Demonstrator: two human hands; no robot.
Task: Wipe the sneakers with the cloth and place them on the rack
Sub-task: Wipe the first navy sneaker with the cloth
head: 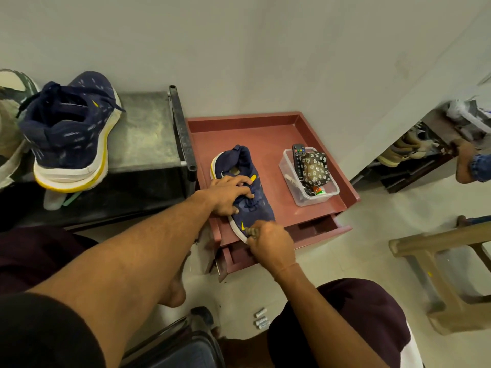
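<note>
Navy with yellow trim and a white sole, one sneaker (pixel 261 205) is lying on the reddish-brown counter (pixel 265 118), heel toward the wall and toe toward the person sitting in front of it. The left hand (pixel 228 193) is gripping it from above, the fingers (pixel 243 185) curling over the laces and tongue while the thumb is pressing in by the sole edge. The right hand (pixel 271 245) is pinching a small, dull-coloured cloth (pixel 252 231), its fingers closing tightly round the wad, and the cloth is touching the sneaker at the near side of the toe, right where the white sole is meeting the navy upper. Just below the counter top a drawer (pixel 313 229) is standing partly open. The second sneaker (pixel 71 134) is sitting on top of the black rack (pixel 148 128) to the left, heel facing the room, well apart from the one being handled. On the right half of the counter a clear plastic box (pixel 316 201) is holding a remote control (pixel 298 152) and a flower-printed pouch (pixel 314 166). A beige plastic stool (pixel 438 261) is standing on the pale floor to the right, and a few small batteries (pixel 261 318) are lying on the floor between the person's knees.
</note>
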